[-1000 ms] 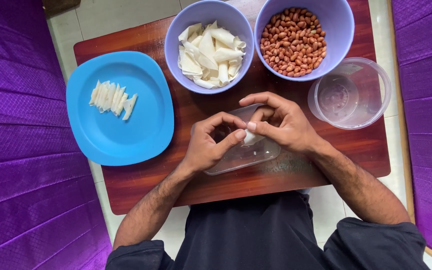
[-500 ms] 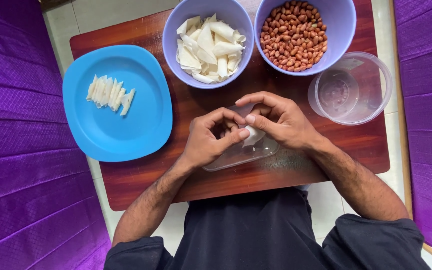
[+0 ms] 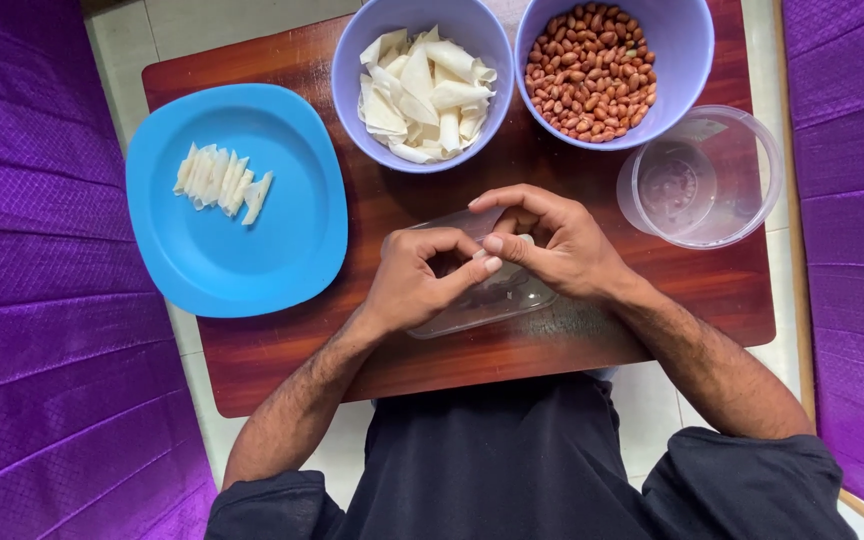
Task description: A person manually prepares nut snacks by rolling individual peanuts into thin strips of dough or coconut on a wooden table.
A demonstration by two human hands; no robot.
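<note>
The left hand (image 3: 417, 285) and right hand (image 3: 552, 245) meet at the middle of the frame, fingertips pinched together on a small white piece (image 3: 524, 240) that is almost wholly hidden; each grip is narrow and closed on it. Under the hands lies a clear shallow tray (image 3: 492, 300) on the desk (image 3: 352, 350), its contents hard to make out. At upper centre a purple bowl (image 3: 347, 70) holds white strips; beside it, upper right, another purple bowl (image 3: 687, 50), cut off by the frame, holds peanuts. A clear empty-looking tub (image 3: 752, 190) stands at right. A blue plate (image 3: 252, 260) at left carries a row of folded white pieces (image 3: 220, 180).
</note>
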